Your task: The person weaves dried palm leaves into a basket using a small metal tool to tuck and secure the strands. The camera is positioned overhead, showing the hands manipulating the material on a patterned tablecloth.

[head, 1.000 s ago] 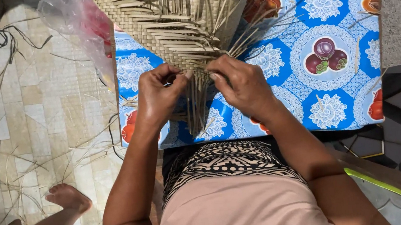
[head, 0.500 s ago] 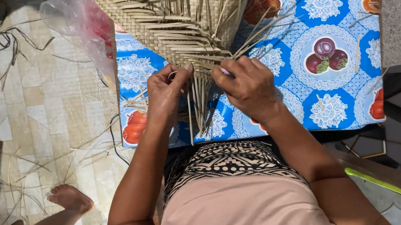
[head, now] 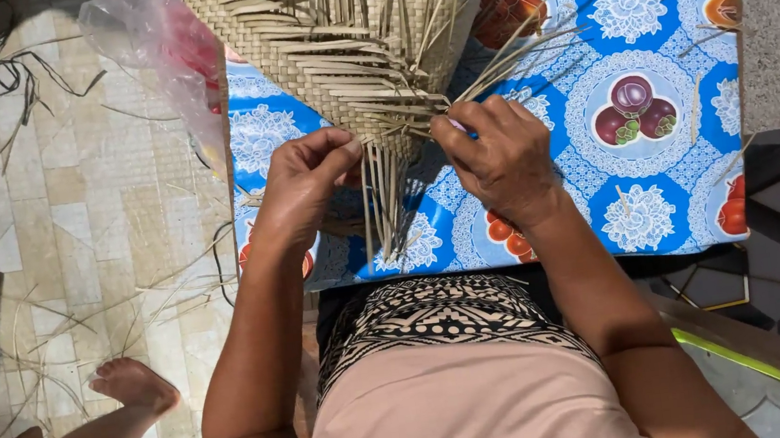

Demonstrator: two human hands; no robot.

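Both hands had drawn slightly apart since the earlier frame. I noted the left hand [head: 307,175] pinched shut on loose strips [head: 386,200] at the mat [head: 340,39] edge, on the tablecloth [head: 658,169]; the right hand [head: 500,153] was closed on strips too. I judged the weave light, springy, brittle: grip near the woven edge. Its far end was cut off.
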